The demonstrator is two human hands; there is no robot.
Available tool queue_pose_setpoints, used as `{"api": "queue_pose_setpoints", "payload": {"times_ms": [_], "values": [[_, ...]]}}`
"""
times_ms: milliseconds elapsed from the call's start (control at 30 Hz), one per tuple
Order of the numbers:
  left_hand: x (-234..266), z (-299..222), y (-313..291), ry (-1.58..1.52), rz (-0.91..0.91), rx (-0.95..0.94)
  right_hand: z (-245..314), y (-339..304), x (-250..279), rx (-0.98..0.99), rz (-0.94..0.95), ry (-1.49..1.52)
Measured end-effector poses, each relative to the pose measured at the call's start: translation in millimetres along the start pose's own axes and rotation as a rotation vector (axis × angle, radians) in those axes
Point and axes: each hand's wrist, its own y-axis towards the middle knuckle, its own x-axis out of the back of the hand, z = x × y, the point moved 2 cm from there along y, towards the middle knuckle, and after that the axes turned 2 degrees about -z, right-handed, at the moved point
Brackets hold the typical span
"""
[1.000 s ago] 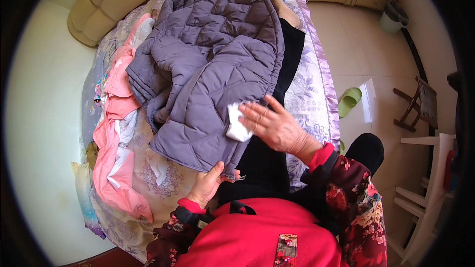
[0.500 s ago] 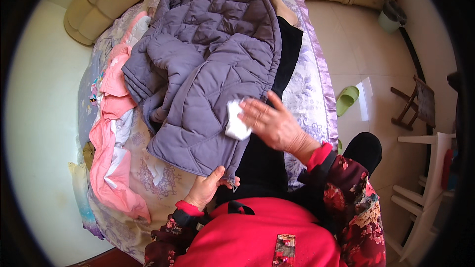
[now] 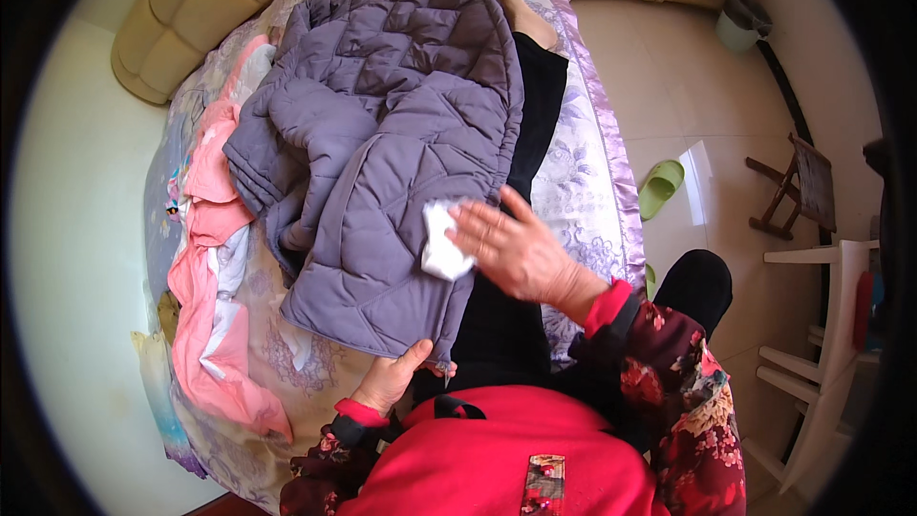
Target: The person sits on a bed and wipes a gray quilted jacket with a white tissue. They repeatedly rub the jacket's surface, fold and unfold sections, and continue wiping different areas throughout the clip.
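Note:
A grey-purple quilted puffer jacket (image 3: 382, 172) lies spread over the bed and partly over my black-trousered leg. My left hand (image 3: 390, 377) pinches its near lower corner at the hem, with the thumb on top and the other fingers mostly hidden beneath. My right hand (image 3: 521, 248) rests over the jacket's right front edge, fingers stretched and pressed on a folded white tissue (image 3: 442, 247). That tissue lies against the jacket's surface, under the fingertips; the thumb is raised clear of it.
Pink and white clothing (image 3: 205, 325) lies bunched along the bed's left side. The patterned purple bedsheet (image 3: 587, 167) spreads under everything. Right of the bed, the floor has a green slipper (image 3: 661, 189), a wooden folding stool (image 3: 798, 186), a white rack (image 3: 821, 344) and a bin (image 3: 742, 21).
The whole view has shifted slightly. My right hand and the tissue have slid a little toward me on the jacket; my left hand still has the hem corner, slightly lower in view.

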Motion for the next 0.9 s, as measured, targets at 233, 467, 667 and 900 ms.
{"api": "queue_pose_setpoints", "payload": {"times_ms": [233,467,667,900], "values": [[-3,-6,-6,0.021,0.016,0.034,-31,20,7,-0.261,-0.202,0.013],[7,3,-14,0.126,0.086,0.102,27,-7,-6,0.078,0.040,0.165],[1,-7,-19,0.179,0.021,0.074,-48,22,5,-0.301,-0.151,-0.004],[9,11,-22,0.063,0.027,0.270,-82,-4,19,-0.703,-0.393,0.441]]}}
